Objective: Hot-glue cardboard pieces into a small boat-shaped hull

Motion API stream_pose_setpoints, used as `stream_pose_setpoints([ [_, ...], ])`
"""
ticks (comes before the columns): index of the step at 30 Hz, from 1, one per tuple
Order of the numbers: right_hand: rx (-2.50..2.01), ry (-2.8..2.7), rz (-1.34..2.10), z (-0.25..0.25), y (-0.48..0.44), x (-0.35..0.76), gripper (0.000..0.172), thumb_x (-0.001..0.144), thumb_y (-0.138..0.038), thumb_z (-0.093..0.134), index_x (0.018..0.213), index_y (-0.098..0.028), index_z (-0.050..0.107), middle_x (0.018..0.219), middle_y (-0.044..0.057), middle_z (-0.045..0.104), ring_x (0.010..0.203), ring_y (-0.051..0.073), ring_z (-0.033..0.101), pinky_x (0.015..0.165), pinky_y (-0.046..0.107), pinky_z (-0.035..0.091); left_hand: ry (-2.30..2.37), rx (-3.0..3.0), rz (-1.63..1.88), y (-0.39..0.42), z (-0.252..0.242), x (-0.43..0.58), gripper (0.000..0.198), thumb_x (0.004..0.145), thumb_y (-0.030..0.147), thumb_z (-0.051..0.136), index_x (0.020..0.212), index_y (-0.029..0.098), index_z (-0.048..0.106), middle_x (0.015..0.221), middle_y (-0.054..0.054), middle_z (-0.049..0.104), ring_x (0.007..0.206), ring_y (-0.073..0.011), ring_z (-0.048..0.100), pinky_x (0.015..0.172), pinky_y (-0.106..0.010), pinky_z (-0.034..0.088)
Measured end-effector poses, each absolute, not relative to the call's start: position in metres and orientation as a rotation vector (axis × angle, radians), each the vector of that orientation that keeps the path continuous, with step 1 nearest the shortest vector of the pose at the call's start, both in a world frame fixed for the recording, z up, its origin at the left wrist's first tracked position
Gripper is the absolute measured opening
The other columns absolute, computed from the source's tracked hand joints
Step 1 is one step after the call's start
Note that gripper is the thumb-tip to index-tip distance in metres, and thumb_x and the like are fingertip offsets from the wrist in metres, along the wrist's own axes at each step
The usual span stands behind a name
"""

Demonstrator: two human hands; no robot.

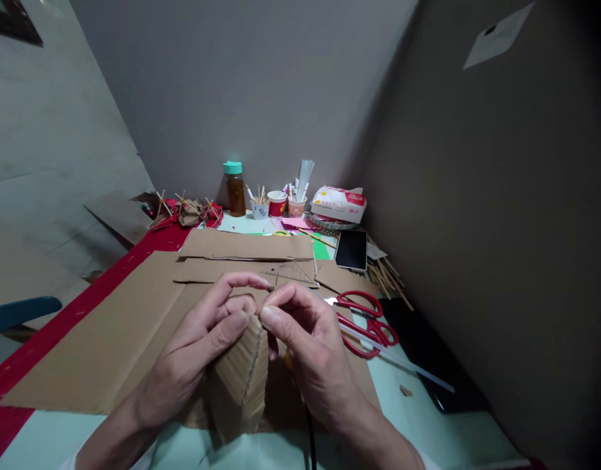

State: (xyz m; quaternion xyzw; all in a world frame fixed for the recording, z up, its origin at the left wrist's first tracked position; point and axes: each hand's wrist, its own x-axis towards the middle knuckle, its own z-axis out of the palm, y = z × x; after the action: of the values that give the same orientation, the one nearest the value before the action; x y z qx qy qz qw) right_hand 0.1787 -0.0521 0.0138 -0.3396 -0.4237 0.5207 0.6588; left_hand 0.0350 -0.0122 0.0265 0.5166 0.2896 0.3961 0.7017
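A folded cardboard piece point(239, 382) with a ridged edge is held up in front of me, above the table. My left hand point(207, 333) grips its upper left side, thumb on the near face and fingers behind. My right hand point(305, 333) pinches at the top corner, thumb and forefinger pressed together; whether something small sits in that pinch is hidden. Below and beyond lies a large flat cardboard sheet point(119, 320). Beside my right hand are red-handled scissors point(361, 326) and a whitish translucent stick point(417, 369). A dark cord point(310, 437) hangs below my right hand.
Cardboard strips point(246, 245) and a clear set square point(293, 272) lie ahead. Farther back stand a bottle point(235, 192), cups of sticks and pens point(277, 205) and a tissue pack point(338, 203). A phone point(352, 250) and wooden sticks point(391, 281) lie at right, near the wall.
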Motion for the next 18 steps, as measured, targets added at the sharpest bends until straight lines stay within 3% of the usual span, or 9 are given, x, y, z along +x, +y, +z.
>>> stream_pose_setpoints([
  [6,-0.823,-1.030,0.999,0.019,-0.056,0.183,0.018,0.088,-0.030,0.073,0.077,-0.019,0.064,0.069,-0.004,0.057,0.059,0.008,0.050,0.055,0.020,0.040,0.585,1.376,0.859,-0.001,0.020,0.026,0.021,0.085,0.044,0.073,0.084,0.022,0.072,0.072,-0.003,0.066,0.063,-0.0148,0.059,0.055,-0.020,0.047],
  [11,-0.658,-0.975,1.156,0.015,-0.054,0.185,0.017,0.096,-0.034,0.066,0.090,-0.020,0.071,0.071,-0.003,0.058,0.059,0.007,0.051,0.054,0.018,0.042,0.598,1.365,0.812,-0.001,0.018,0.019,0.027,0.084,0.049,0.071,0.084,0.022,0.072,0.080,-0.008,0.071,0.074,-0.0237,0.065,0.066,-0.030,0.053],
  [18,-0.745,-1.124,1.057,0.020,-0.056,0.188,0.010,0.096,-0.028,0.065,0.097,-0.025,0.074,0.081,-0.002,0.064,0.064,0.009,0.054,0.059,0.021,0.043,0.495,1.104,0.706,-0.005,0.023,0.022,0.025,0.084,0.045,0.073,0.080,0.020,0.073,0.081,-0.007,0.072,0.074,-0.0199,0.068,0.067,-0.026,0.054],
])
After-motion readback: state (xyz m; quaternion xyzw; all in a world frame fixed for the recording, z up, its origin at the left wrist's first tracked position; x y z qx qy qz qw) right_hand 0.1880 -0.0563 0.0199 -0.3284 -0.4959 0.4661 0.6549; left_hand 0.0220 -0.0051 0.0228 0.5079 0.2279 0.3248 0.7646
